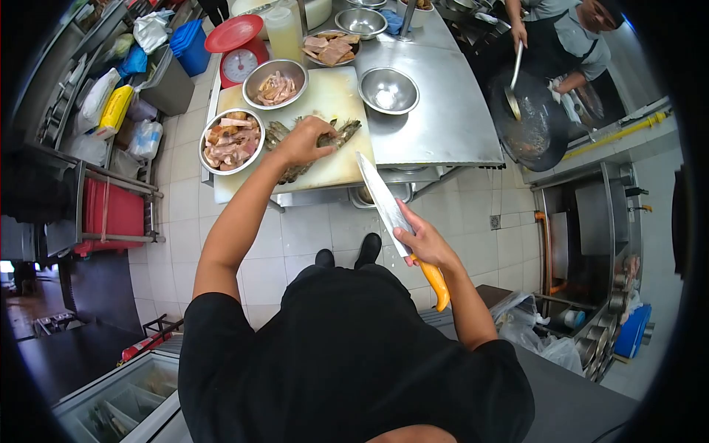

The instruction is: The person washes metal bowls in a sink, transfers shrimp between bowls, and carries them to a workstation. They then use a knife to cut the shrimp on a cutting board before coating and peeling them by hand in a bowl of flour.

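My left hand (306, 142) reaches over grey shrimp (347, 133) on the white cutting board (336, 88), its fingers bent down onto them; whether it grips one is hidden. In my right hand (425, 240) is a large knife (382, 201) with a yellow handle, its tip pointing toward the board's right edge. Left of the shrimp, a bowl (203, 148) holds chunks of raw meat. Behind it stands a metal bowl (249, 87) with pale strips. A shiny metal bowl (389, 91) sits to the right of the board.
A red scale (241, 65) and a plate of meat slabs (330, 49) are at the back of the steel table (458, 111). At the right, another person (580, 40) stirs a dark wok (543, 129). Shelves with bags line the left.
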A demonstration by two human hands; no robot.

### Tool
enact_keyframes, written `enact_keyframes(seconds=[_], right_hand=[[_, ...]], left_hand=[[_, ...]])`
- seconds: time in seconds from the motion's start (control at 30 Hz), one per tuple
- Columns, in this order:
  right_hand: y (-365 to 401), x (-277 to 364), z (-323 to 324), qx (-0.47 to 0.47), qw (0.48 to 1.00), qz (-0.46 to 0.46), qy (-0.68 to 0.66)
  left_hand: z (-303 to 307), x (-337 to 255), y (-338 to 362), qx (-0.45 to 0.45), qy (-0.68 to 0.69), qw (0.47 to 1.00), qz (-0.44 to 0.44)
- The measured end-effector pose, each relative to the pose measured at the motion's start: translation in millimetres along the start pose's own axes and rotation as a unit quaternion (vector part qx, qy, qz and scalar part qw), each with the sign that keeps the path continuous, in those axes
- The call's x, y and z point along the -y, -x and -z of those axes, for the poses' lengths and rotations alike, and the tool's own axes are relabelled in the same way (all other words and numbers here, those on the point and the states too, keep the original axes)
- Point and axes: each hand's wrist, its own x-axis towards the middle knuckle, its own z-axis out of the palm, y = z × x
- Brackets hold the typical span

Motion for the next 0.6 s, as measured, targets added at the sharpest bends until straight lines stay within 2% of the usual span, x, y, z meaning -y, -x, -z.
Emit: enact_keyframes(seconds=[0.4, 0.6], right_hand=[[-28, 14, 5, -0.004, 1.000, -0.005, 0.028], [-25, 7, 6, 0.003, 1.000, -0.013, 0.022]], left_hand=[[-1, 12, -3, 0.050, 0.008, 0.999, 0.012], [-1, 13, -2, 0.022, 0.030, 0.999, 0.024]])
